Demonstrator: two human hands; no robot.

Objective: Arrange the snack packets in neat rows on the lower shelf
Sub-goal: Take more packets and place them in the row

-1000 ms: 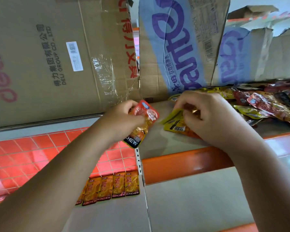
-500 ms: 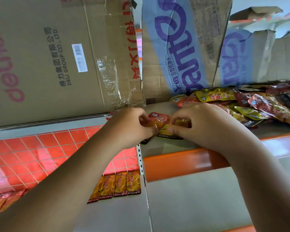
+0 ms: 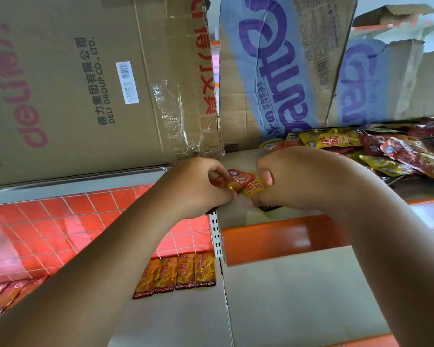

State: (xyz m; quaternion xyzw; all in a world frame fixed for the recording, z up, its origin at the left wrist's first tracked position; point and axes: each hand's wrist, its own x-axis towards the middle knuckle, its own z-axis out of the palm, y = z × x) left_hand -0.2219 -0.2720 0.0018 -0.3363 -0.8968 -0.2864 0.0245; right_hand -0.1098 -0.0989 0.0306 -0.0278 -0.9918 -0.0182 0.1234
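My left hand pinches a red-orange snack packet on the upper shelf. Right beside it, my right hand grips a yellow snack packet; the two packets touch. A loose pile of red and yellow packets lies on that same shelf to the right. Below, on the lower shelf, several orange KONCHEW packets lie side by side in a row. More packets lie at the far left, partly cut off.
A large Deli cardboard box and a blue-printed box stand behind the upper shelf. An orange shelf lip fronts it. Red tiled surface lies to the left. A perforated upright divides the bays.
The left hand lowered its red packet from upright in the air onto the upper shelf. The right hand brought its yellow packet against it. Both hands moved closer together.
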